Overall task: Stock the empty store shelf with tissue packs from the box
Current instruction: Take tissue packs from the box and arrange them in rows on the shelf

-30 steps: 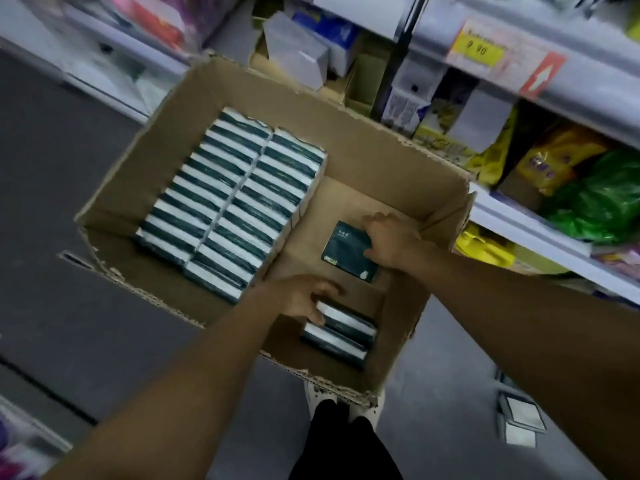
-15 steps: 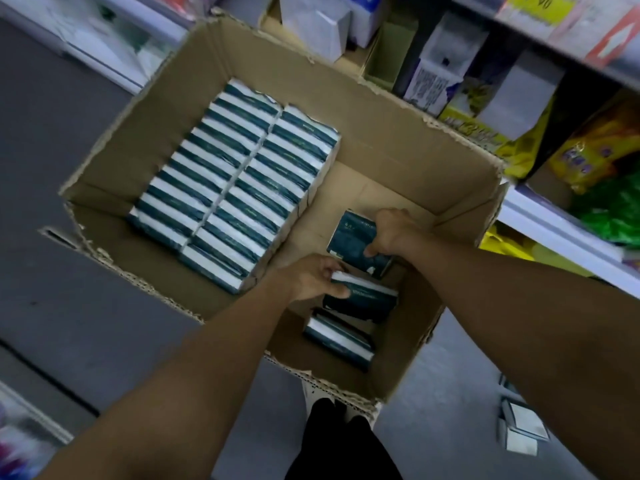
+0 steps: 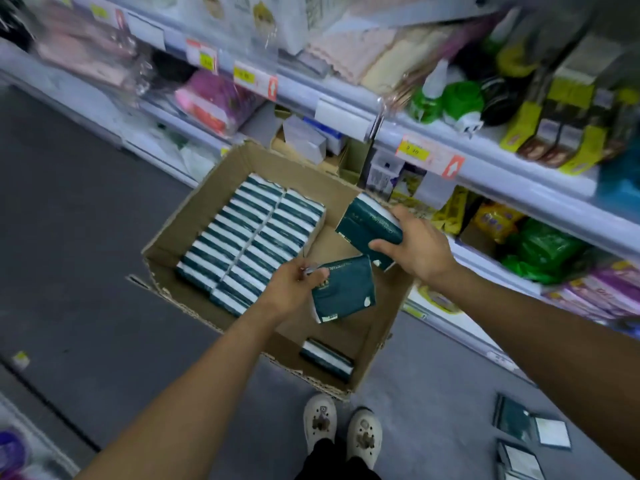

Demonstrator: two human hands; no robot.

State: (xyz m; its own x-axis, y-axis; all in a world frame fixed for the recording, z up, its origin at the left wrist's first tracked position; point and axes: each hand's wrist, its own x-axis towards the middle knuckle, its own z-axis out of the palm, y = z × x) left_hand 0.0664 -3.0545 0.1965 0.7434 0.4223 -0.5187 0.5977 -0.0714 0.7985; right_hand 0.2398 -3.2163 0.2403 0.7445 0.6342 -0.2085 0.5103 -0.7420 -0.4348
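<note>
Both hands carry a dark green tissue pack above the open cardboard box [image 3: 194,216]. From the box's middle, the right hand [image 3: 417,249] sits at about two o'clock, thumb and fingers wrapped round the end of the upper pack [image 3: 367,225]; the left hand [image 3: 294,289] sits at about six o'clock, pinching the left edge of the lower pack [image 3: 341,289], which hangs tilted with its printed face up. Two tight rows of packs [image 3: 249,244] fill the box from nine to eleven o'clock, and one loose pack [image 3: 325,358] lies flat in the near corner at five o'clock. The shelving [image 3: 433,147] runs from twelve to three o'clock, crowded with other goods; which bay is meant for the tissues I cannot tell.

These packs look light and soft, film-wrapped and probably a little slick, so an edge pinch may let one swing or slip. A hold across the short ends, thumb opposite fingers, should steady each for sliding onto a shelf. Crushing seems the only real risk.
</note>
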